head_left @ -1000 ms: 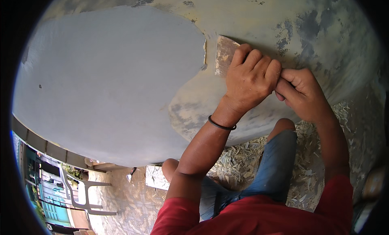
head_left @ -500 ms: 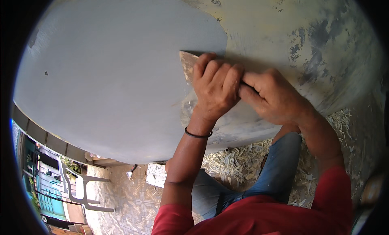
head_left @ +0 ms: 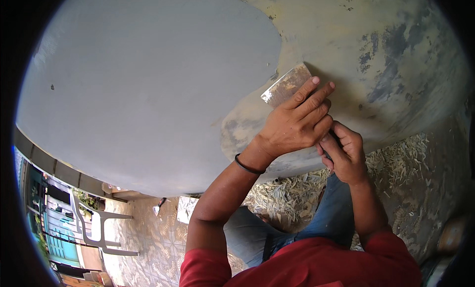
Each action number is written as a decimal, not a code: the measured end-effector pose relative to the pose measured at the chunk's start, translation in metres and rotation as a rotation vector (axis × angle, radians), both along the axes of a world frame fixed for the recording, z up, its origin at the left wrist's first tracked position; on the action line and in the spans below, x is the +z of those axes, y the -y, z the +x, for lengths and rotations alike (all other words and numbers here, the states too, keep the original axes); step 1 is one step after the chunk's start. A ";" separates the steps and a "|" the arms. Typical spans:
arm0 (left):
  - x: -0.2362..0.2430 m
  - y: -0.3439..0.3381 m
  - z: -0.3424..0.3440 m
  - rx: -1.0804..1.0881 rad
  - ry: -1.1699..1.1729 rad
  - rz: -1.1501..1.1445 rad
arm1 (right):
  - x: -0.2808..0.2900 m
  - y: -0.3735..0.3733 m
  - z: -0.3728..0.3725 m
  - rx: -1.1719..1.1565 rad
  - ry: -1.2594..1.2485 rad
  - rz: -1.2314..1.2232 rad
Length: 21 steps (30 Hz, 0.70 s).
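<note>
Across the upper part of the frame, a broad curved surface [head_left: 420, 84] bulged before you, and the work looked well short of finished. Its smooth grey coat [head_left: 148, 89], left and centre, seemed the share left to strip; the blotchy yellowish area [head_left: 321, 34] at upper right looked already scraped. Shavings [head_left: 287, 195] littered the floor [head_left: 163, 242] at lower centre and right. Your left hand [head_left: 297, 126], right of centre, lay over the scraper [head_left: 287, 84], two fingers extended; I could not tell how closed that grip was. Your right hand [head_left: 349, 153], lower right of it, held the handle. The blade sat near the grey boundary.
</note>
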<state>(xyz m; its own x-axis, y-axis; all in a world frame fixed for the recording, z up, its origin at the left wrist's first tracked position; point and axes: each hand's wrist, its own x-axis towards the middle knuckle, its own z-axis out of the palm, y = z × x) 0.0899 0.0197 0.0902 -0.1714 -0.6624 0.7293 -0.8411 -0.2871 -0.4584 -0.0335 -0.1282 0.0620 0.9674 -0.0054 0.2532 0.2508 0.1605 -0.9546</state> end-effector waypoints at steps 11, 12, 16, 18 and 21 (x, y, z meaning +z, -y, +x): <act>0.003 0.014 0.009 -0.068 0.013 -0.200 | 0.027 0.005 0.003 -0.058 -0.013 -0.198; 0.003 0.015 0.009 -0.073 0.016 -0.213 | 0.028 0.007 0.002 -0.057 -0.008 -0.204; 0.004 0.020 0.004 -0.071 -0.005 -0.291 | 0.041 0.013 -0.001 -0.072 0.042 -0.364; 0.005 0.025 0.005 -0.058 -0.003 -0.320 | 0.044 0.020 0.002 -0.070 0.079 -0.417; 0.003 0.037 0.009 -0.032 0.028 -0.414 | 0.057 0.031 0.008 -0.072 0.151 -0.536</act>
<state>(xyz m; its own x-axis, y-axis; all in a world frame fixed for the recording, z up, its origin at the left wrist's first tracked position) 0.0993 -0.0178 0.0928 -0.2113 -0.3083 0.9275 -0.8414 -0.4255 -0.3331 -0.0257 -0.1594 0.1192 0.9222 0.0974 0.3742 0.3832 -0.3594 -0.8509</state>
